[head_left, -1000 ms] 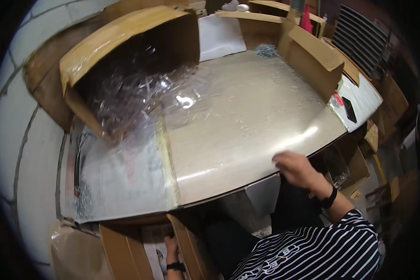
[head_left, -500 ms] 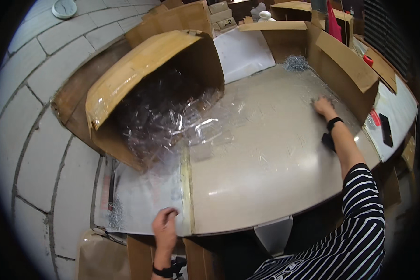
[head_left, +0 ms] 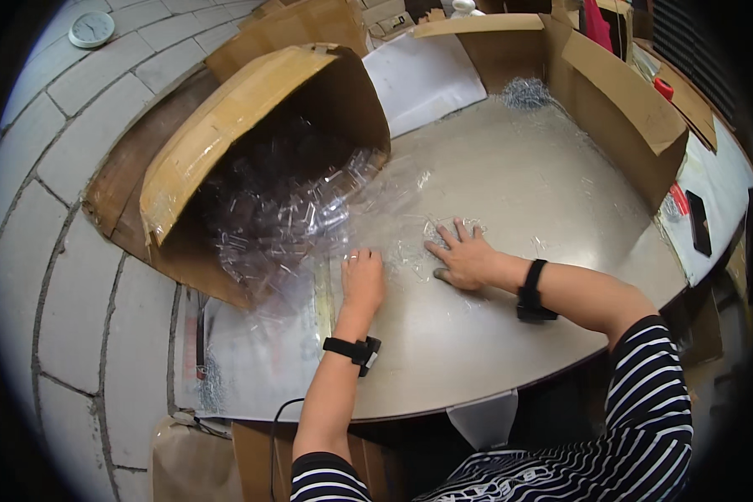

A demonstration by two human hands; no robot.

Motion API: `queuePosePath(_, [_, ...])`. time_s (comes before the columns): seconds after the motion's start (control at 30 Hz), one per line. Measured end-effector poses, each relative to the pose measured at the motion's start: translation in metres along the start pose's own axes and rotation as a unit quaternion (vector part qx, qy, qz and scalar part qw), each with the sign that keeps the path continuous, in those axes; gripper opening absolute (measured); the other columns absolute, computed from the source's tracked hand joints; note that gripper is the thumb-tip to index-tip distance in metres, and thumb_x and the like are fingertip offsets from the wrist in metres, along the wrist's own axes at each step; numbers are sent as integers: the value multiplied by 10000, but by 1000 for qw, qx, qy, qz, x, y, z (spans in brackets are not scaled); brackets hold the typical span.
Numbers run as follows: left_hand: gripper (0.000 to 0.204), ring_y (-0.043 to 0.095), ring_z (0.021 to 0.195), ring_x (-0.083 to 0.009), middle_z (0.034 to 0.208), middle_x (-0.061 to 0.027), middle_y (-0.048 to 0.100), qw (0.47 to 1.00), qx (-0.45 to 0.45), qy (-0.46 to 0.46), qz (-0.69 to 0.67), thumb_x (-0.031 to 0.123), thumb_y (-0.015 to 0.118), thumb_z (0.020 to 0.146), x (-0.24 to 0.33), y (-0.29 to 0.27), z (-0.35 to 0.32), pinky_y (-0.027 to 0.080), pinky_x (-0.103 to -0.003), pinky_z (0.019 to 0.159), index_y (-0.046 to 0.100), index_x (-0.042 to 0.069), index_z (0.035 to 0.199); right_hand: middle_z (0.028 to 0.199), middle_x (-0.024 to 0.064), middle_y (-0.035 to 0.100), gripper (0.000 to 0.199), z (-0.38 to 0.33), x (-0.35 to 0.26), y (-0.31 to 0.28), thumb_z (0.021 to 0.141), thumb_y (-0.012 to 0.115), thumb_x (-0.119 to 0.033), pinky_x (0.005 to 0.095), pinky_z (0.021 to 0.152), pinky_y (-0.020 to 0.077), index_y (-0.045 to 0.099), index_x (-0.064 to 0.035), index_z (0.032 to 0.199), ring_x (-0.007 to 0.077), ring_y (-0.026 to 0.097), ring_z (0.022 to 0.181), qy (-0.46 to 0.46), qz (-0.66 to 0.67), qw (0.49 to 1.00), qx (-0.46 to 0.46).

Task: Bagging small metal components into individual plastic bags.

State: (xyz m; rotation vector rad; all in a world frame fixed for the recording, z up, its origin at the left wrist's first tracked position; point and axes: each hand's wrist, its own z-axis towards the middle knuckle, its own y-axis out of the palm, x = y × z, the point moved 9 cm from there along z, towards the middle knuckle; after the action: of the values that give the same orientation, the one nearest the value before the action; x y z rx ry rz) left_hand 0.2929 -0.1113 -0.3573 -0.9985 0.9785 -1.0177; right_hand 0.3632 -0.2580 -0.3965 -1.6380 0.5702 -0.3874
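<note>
My right hand [head_left: 467, 258] lies palm down on the beige tabletop [head_left: 477, 335], open with fingers spread, over small thin wire-like pieces [head_left: 414, 251]. My left hand [head_left: 363, 283] is just to its left, at the edge of a heap of clear plastic pieces [head_left: 309, 213]. Its fingers are curled together; anything under them is hidden. The heap spills from a large cardboard box [head_left: 226, 125] tipped on its side, open toward me. Each wrist wears a black strap with a small device.
A tangle of thin metal pieces [head_left: 525, 94] sits at the far corner by an upright cardboard wall [head_left: 619, 125]. A white sheet [head_left: 427, 79] leans at the back. On the right lie a black phone-like object [head_left: 696, 224] and a red item [head_left: 679, 199]. A block wall [head_left: 71, 276] runs along the left.
My right hand has swept from the far right to the middle of the table. My left hand has moved up from the near edge to the plastic heap. The view has shifted slightly.
</note>
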Motion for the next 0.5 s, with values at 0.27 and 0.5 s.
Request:
queuePosePath(0.27, [101, 540, 879, -260, 877, -96, 552, 988, 110, 100, -46, 7, 559, 685, 30, -67, -96, 395, -367, 746, 551, 48, 778, 1471, 185, 241, 547, -148, 23, -17, 877, 526, -192, 373, 1104, 255, 348, -101, 1386, 328, 253, 1357, -2, 316, 948, 46])
queuePosePath(0.5, [125, 538, 879, -273, 893, -103, 553, 981, 37, 108, -155, 84, 621, 736, 51, -69, -145, 401, -361, 765, 569, 21, 831, 1424, 214, 328, 498, -275, 175, 19, 919, 472, -226, 362, 1107, 227, 374, 26, 1338, 325, 297, 1336, 290, 313, 858, 287])
